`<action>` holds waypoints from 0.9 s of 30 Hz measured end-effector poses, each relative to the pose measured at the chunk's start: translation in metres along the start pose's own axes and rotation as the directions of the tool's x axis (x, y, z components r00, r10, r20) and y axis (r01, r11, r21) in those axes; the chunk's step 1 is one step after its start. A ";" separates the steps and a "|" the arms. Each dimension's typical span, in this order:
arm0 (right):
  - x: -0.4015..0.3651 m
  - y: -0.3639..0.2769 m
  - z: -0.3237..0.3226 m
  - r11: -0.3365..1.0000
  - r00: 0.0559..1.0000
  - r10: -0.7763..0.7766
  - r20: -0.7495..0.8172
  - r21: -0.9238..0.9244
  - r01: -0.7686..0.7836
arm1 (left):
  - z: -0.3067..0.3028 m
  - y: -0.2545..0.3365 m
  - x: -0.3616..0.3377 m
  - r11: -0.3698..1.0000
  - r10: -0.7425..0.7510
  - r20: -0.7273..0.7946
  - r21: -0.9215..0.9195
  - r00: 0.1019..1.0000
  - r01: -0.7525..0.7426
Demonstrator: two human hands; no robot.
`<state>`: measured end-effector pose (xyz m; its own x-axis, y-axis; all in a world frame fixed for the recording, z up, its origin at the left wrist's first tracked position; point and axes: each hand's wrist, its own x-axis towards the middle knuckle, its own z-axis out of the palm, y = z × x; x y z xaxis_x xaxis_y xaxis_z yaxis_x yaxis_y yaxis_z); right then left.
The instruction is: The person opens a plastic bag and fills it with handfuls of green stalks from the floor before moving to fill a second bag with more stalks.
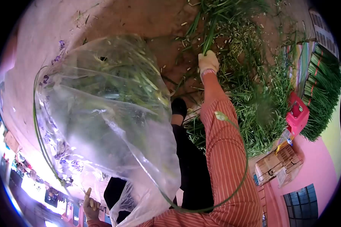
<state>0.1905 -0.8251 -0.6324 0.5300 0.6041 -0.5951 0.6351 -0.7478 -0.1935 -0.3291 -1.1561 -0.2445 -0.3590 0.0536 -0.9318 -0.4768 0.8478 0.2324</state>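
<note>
My right hand (208, 62), in a pale glove, is closed on a bunch of long green stalks (213, 36) above the littered floor. At the lower left, my gloved left hand (91, 205) has one finger stretched up and the others loosely bent. I see nothing in it. Beside it spreads a large clear plastic bag (110, 109), with blurred greenery showing through and purple marks along its edge. A long thin green stalk (243, 166) with a pale bud at its tip curves across my striped right sleeve, very near the camera.
Loose green leaves and cut bits (250, 125) cover the floor to the right. A tied stack of green stalks (322, 90) lies at the far right, near a pink plastic stool (297, 115). A cardboard box (278, 164) stands by the pink wall (318, 159).
</note>
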 end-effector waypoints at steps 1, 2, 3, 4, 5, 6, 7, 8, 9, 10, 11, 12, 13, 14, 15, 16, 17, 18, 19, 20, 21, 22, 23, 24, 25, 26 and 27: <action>-0.013 0.006 -0.008 0.995 0.999 -0.002 0.042 0.097 -0.002 | 0.003 0.004 0.002 1.000 0.024 0.048 0.000 0.999 -0.024; -0.023 0.018 -0.013 0.995 0.999 0.000 0.032 0.102 -0.003 | 0.004 0.008 0.004 1.000 0.028 0.057 0.003 0.998 -0.029; -0.031 0.036 -0.016 0.981 0.994 -0.101 0.029 0.168 0.095 | 0.004 0.012 0.003 0.999 0.048 0.085 -0.011 0.995 -0.047; -0.044 0.055 -0.019 0.955 0.980 -0.199 0.018 0.229 0.189 | 0.003 0.014 0.002 0.998 0.064 0.114 -0.024 0.991 -0.062; -0.062 0.074 -0.021 0.937 0.987 -0.156 0.040 0.323 0.135 | 0.002 0.018 0.001 0.997 0.072 0.154 -0.040 0.985 -0.067; -0.090 0.076 -0.040 0.923 0.988 -0.119 0.099 0.378 0.074 | 0.004 0.023 0.000 0.997 0.074 0.168 -0.034 0.983 -0.070; -0.118 0.076 -0.059 0.905 0.984 -0.083 0.158 0.425 0.008 | 0.007 0.028 -0.003 0.996 0.088 0.197 -0.048 0.976 -0.080; -0.155 0.065 -0.091 0.901 0.966 -0.051 0.253 0.429 -0.065 | 0.008 0.033 -0.006 0.994 0.101 0.225 -0.062 0.969 -0.090; -0.181 0.075 -0.099 0.924 0.979 -0.074 0.188 0.383 -0.004 | 0.008 0.037 -0.007 0.992 0.118 0.252 -0.068 0.960 -0.104; -0.206 0.087 -0.106 0.942 0.987 -0.101 0.123 0.330 0.055 | 0.010 0.040 -0.008 0.992 0.121 0.271 -0.069 0.955 -0.107; -0.231 0.098 -0.112 0.933 0.989 -0.069 0.133 0.360 0.016 | 0.011 0.045 -0.010 0.990 0.131 0.290 -0.089 0.948 -0.109; -0.255 0.105 -0.118 0.920 0.989 -0.040 0.144 0.392 -0.020 | 0.013 0.049 -0.011 0.987 0.143 0.309 -0.110 0.940 -0.113; -0.286 0.105 -0.131 0.906 0.982 0.018 0.186 0.413 -0.095 | 0.015 0.052 -0.012 0.984 0.165 0.330 -0.125 0.929 -0.130; -0.317 0.103 -0.144 0.887 0.971 0.070 0.227 0.432 -0.165 | 0.017 0.056 -0.013 0.983 0.170 0.346 -0.125 0.923 -0.134; -0.349 0.103 -0.157 0.888 0.967 0.109 0.230 0.414 -0.198 | 0.018 0.060 -0.014 0.979 0.192 0.390 -0.133 0.900 -0.151; -0.387 0.107 -0.166 0.889 0.958 0.151 0.245 0.390 -0.240 | 0.018 0.063 -0.021 0.977 0.208 0.423 -0.138 0.882 -0.164; -0.425 0.115 -0.173 0.911 0.949 0.168 0.267 0.325 -0.252 | 0.022 0.067 -0.030 0.972 0.226 0.463 -0.162 0.857 -0.169; -0.463 0.126 -0.179 0.931 0.939 0.180 0.294 0.259 -0.259 | 0.029 0.072 -0.039 0.966 0.248 0.496 -0.187 0.832 -0.177; -0.506 0.137 -0.182 0.924 0.924 0.186 0.334 0.260 -0.280 | 0.034 0.075 -0.049 0.962 0.267 0.519 -0.191 0.812 -0.194; -0.547 0.149 -0.185 0.917 0.909 0.189 0.370 0.264 -0.298 | 0.034 0.077 -0.055 0.956 0.290 0.545 -0.198 0.787 -0.215; -0.583 0.169 -0.186 0.973 0.917 0.168 0.360 0.090 -0.214 | 0.030 0.077 -0.057 0.950 0.313 0.558 -0.195 0.768 -0.245; -0.619 0.193 -0.190 0.988 0.924 0.150 0.351 -0.094 -0.125 | 0.025 0.077 -0.060 0.945 0.327 0.574 -0.191 0.751 -0.266; -0.652 0.220 -0.198 0.997 0.952 -0.043 0.304 -0.042 0.059 | 0.024 0.079 -0.065 0.941 0.338 0.603 -0.198 0.722 -0.275; -0.671 0.239 -0.207 0.971 0.941 -0.230 0.248 -0.003 0.238 | 0.024 0.078 -0.069 0.941 0.339 0.598 -0.201 0.726 -0.273; -0.672 0.245 -0.218 0.972 0.939 -0.226 0.259 -0.007 0.235 | 0.023 0.076 -0.075 0.934 0.357 0.572 -0.224 0.738 -0.278; -0.669 0.251 -0.226 0.963 0.905 -0.192 0.380 -0.107 0.249 | 0.024 0.074 -0.081 0.925 0.379 0.544 -0.248 0.749 -0.288; -0.666 0.249 -0.231 0.941 0.858 -0.142 0.493 -0.202 0.272 | 0.024 0.072 -0.089 0.919 0.386 0.533 -0.289 0.753 -0.267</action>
<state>0.1253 -1.3505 -0.1042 0.0878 0.4893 -0.8677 0.8550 -0.4839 -0.1864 -0.3121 -1.0866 -0.1517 -0.0269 0.6489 -0.7604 -0.5741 0.6127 0.5431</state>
